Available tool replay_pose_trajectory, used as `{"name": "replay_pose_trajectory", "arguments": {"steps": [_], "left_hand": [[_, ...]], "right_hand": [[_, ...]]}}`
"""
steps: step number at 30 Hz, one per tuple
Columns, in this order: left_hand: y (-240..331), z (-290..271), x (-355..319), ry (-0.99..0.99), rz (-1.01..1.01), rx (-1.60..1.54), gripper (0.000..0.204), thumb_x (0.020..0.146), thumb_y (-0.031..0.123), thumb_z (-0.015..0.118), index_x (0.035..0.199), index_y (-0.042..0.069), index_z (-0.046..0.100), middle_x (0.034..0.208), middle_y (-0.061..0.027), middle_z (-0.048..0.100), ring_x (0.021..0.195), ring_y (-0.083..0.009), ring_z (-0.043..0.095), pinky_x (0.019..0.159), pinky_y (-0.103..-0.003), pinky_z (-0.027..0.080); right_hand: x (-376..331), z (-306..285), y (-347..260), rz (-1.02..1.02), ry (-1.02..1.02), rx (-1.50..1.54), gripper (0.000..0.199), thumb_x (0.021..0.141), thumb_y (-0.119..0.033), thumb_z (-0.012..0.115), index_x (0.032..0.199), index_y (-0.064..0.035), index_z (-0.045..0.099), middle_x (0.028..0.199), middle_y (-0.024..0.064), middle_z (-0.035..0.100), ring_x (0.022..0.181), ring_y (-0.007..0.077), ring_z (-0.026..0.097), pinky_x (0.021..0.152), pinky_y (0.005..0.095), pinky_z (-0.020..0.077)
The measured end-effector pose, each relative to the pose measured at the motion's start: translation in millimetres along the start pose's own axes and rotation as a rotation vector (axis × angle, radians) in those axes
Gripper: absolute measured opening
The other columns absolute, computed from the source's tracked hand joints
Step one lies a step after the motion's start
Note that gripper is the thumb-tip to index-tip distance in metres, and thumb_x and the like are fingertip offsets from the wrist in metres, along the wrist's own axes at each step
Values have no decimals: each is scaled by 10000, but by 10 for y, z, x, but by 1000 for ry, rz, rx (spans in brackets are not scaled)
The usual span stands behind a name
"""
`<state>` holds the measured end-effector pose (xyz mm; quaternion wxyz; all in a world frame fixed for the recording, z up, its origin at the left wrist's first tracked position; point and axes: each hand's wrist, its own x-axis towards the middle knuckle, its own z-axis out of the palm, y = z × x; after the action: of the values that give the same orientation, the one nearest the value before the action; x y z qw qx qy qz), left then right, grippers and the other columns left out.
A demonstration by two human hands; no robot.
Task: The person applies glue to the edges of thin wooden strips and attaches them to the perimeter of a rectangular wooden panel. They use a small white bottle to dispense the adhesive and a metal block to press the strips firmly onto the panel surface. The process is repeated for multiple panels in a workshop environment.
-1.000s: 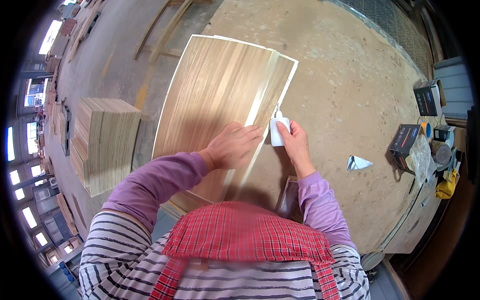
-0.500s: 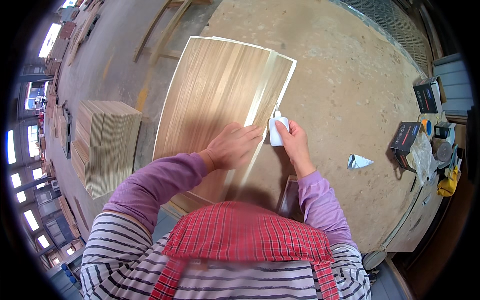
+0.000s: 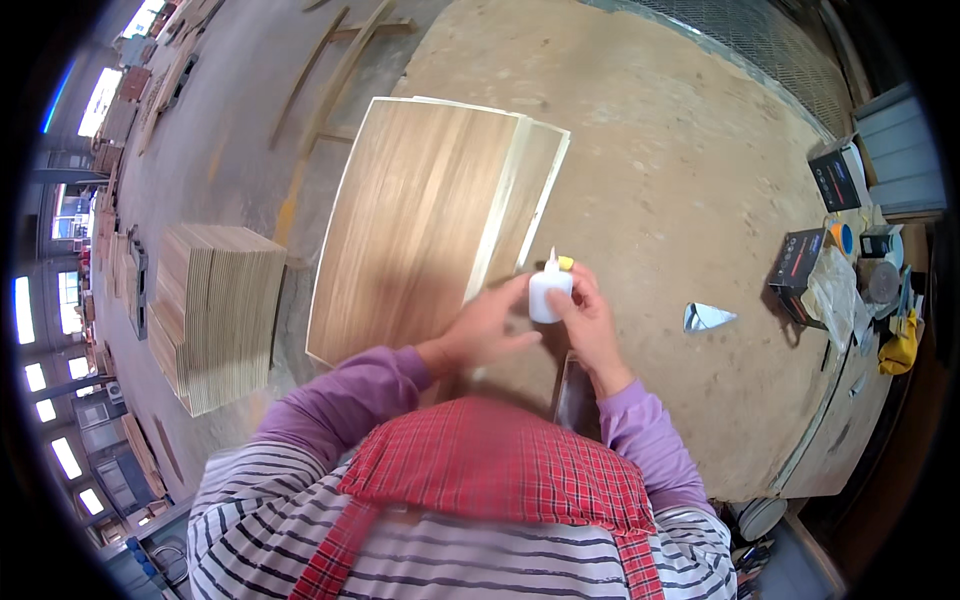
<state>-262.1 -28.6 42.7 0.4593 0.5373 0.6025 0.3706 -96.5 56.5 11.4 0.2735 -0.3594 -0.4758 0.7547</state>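
I've got bright windows point(image 3: 66, 457) all down the far left of the frame, grey floor point(image 3: 225, 130) with a worn yellow stripe point(image 3: 287, 218) upper left, blotchy tan counter point(image 3: 690, 190) centre-right, bluish panelling point(image 3: 905, 150) upper right.

The bottle point(image 3: 549, 297) in the right hand point(image 3: 592, 318) is white, the cap point(image 3: 566, 263) beside it yellow; the panel point(image 3: 415, 220) beyond the left hand point(image 3: 480, 332) is streaked brown, both sleeves point(image 3: 652, 435) purple.

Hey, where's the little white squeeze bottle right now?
In the head view, the white bottle is slightly right of centre, held in the right hand, with the left hand close on its left.
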Motion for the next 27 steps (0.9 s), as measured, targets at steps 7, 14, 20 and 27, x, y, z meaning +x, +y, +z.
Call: {"name": "replay_pose_trajectory", "arguments": {"steps": [7, 14, 20, 27], "left_hand": [[-1, 532, 95, -209, -238, -231, 272, 893, 71, 607, 1148, -18, 575, 1022, -37, 633, 972, -120, 577, 873, -279, 469], [-218, -356, 243, 582, -66, -174, 200, 938, 151, 587, 1080, 11, 591, 923, -29, 623, 853, -121, 585, 796, -275, 474], [-640, -745, 267, 853, -59, 26, 180, 936, 152, 592, 1043, 9, 615, 905, -43, 615, 878, -128, 574, 805, -278, 462], [-661, -713, 276, 724, 251, 608, 155, 834, 28, 619, 989, 11, 615, 912, -158, 615, 855, -308, 580, 783, -377, 455]], "right_hand": [[-533, -299, -131, -183, -2, -228, 235, 885, -88, 631, 1111, -22, 628, 1285, 78, 482, 1186, 164, 476, 995, 308, 399], [-922, -2226, -962, -317, 925, -562, 158, 936, -175, 596, 931, -26, 648, 807, -19, 605, 757, 46, 520, 664, 218, 436], [-1240, -3632, -1509, -311, 1494, -1354, 471, 867, -357, 667, 1119, 33, 591, 947, 140, 643, 822, 196, 609, 745, 319, 485], [-931, -3779, -1656, -301, 1296, -503, 399, 865, -279, 640, 1105, 40, 625, 970, 100, 664, 903, 190, 620, 813, 310, 473]]}}
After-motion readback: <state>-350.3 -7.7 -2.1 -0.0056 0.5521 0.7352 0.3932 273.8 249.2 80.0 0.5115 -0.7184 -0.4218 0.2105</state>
